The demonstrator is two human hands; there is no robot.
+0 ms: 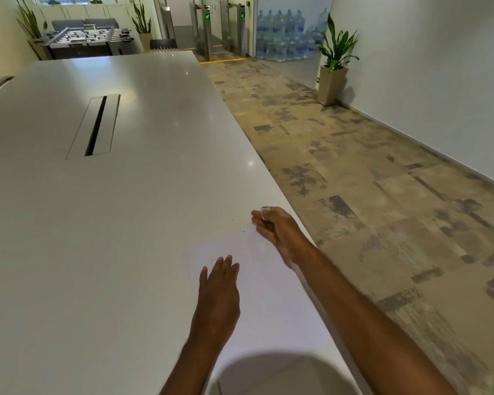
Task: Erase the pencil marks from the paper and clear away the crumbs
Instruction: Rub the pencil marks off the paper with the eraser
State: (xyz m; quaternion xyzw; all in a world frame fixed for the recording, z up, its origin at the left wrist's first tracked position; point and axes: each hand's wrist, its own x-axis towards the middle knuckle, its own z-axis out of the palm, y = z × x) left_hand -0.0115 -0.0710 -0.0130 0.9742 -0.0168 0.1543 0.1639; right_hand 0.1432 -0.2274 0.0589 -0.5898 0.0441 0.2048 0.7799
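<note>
A long white table [103, 212] fills the left of the view, running from the near edge far back into the room, with a cable slot [95, 127] set into its top on the far left. To the right lies patchy brown carpet [354, 172], bounded by a white wall [428, 81]. Far off stand a foosball table [89, 38], a stack of water bottles [285, 35] and a potted plant [334, 61] against the wall.

Down at the near right of the table sits the paper [257, 266], white on white and hard to pick out, its edges faint. The left hand [218, 295] lies flat on the paper's near left part, fingers straight and close together, pressing down. The right hand [277, 232] is at the paper's far right corner, close to the table's edge, fingers curled round a small eraser [265, 210] whose pale tip pokes out at the top of the fist. The hand is a little blurred, so whether the eraser touches the sheet cannot be told.

Just left of that hand, a thin scatter of dark crumbs [241, 225] dots the far edge of the paper and the table beside it. No pencil marks can be made out on the sheet.
</note>
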